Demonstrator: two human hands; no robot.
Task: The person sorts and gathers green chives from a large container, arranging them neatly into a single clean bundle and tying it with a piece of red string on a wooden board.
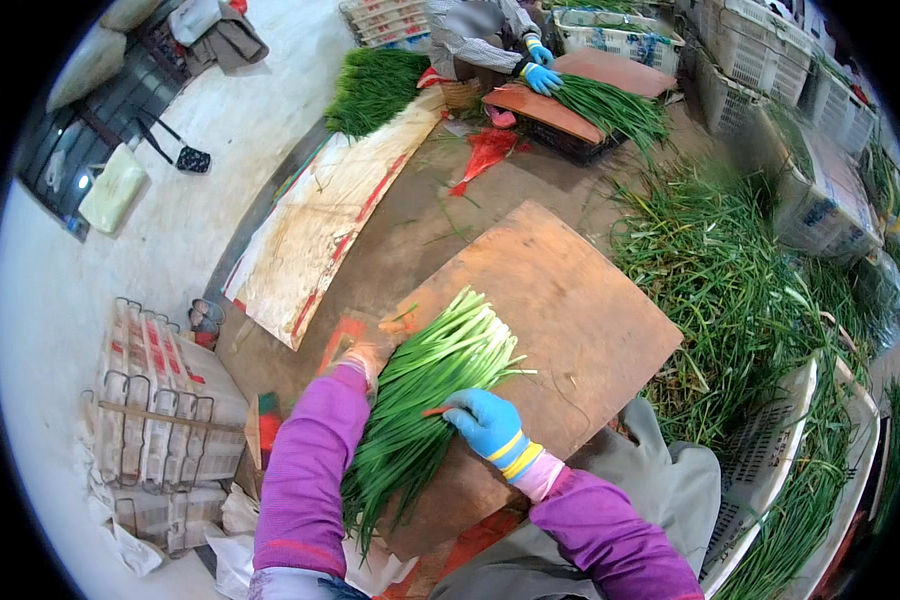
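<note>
Between the left hand [372,352], whose finger closure I cannot tell, and the blue-gloved right hand [488,424], narrowed on a thin red strip [436,411], a bunch of green chives [415,385] lies on the wooden board [570,315], seemingly gathered and roughly aligned. The strip does not visibly encircle it, and a loose heap of leaves [710,285] beyond and right of the right hand looks unsorted. Bare board stretches ahead and right of that hand, while leaf tips overhang the board's edge nearer the body from the left hand, leaving less room.
</note>
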